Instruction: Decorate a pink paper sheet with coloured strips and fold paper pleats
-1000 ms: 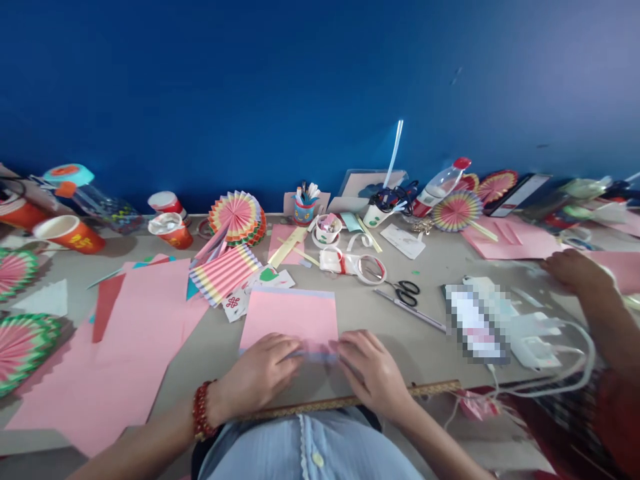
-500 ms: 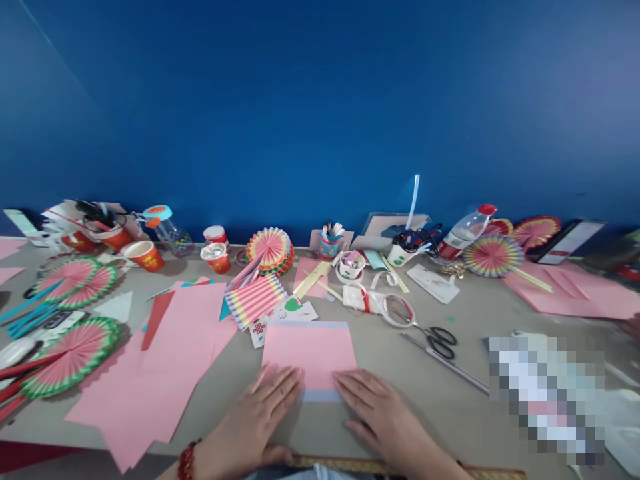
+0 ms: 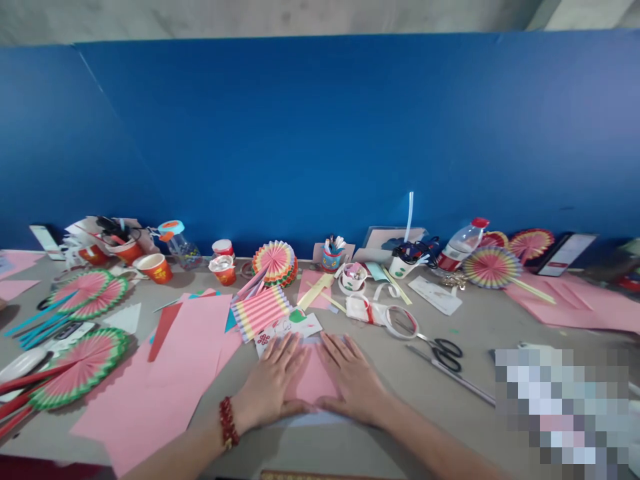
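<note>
Pink sheet [image 3: 314, 383] on desk [image 3: 400, 373], pale blue strip at near edge

Main item: one sheet, laid flat at the near middle of the desk, directly beneath both palms. Its left part is covered by the left hand [image 3: 274, 377], its right part by the right hand [image 3: 350, 381]; neither is nearer. The fingers of both hands are extended, slightly parted and pointed away from the body — nothing is gripped. A pink middle panel is left visible between the hands. The long axis cannot be told, the side edges being covered.

Surroundings: a printed card [image 3: 293, 323] is placed by the left fingertips; whether it is overlapped by the sheet cannot be told. It is judged the closest obstruction. Beyond it, a pleated paper [image 3: 263, 312] is set. Larger pink papers [image 3: 185, 367] are spread leftward. Scissors [image 3: 447, 355] and a tape roll [image 3: 401, 323] are placed rightward — both apart from the right hand.
</note>
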`<state>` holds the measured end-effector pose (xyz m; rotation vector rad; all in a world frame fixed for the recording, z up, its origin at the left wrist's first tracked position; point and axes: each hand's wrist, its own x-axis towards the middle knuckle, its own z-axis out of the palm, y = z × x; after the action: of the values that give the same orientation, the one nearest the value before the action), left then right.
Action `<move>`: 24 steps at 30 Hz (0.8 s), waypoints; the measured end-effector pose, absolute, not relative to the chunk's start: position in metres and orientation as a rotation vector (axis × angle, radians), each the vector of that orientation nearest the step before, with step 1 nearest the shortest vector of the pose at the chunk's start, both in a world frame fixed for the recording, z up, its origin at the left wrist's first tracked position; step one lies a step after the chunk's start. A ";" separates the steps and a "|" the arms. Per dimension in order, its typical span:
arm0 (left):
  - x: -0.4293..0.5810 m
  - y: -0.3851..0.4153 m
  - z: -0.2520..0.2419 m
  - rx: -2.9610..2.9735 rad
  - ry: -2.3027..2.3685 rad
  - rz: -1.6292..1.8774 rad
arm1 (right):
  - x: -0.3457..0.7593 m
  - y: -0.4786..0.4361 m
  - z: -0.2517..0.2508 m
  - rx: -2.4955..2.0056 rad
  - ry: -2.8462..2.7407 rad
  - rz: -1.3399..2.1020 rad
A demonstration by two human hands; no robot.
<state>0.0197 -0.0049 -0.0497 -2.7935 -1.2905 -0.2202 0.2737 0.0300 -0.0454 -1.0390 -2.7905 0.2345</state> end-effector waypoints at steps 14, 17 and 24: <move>0.006 -0.020 -0.056 -2.820 -1.399 -0.186 | 0.255 0.099 -0.022 -1.133 -2.601 0.043; 0.007 -0.012 -0.059 -2.784 -1.406 -0.198 | 0.227 0.155 -0.013 -1.091 -2.676 0.022; 0.007 -0.005 -0.060 -2.786 -1.354 -0.200 | 0.194 0.204 -0.027 -0.972 -2.872 -0.046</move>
<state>0.0074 -0.0054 -0.0601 -2.7861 -1.3544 -0.1998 0.1939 0.2044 -0.0273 -0.9718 -2.8716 -0.0460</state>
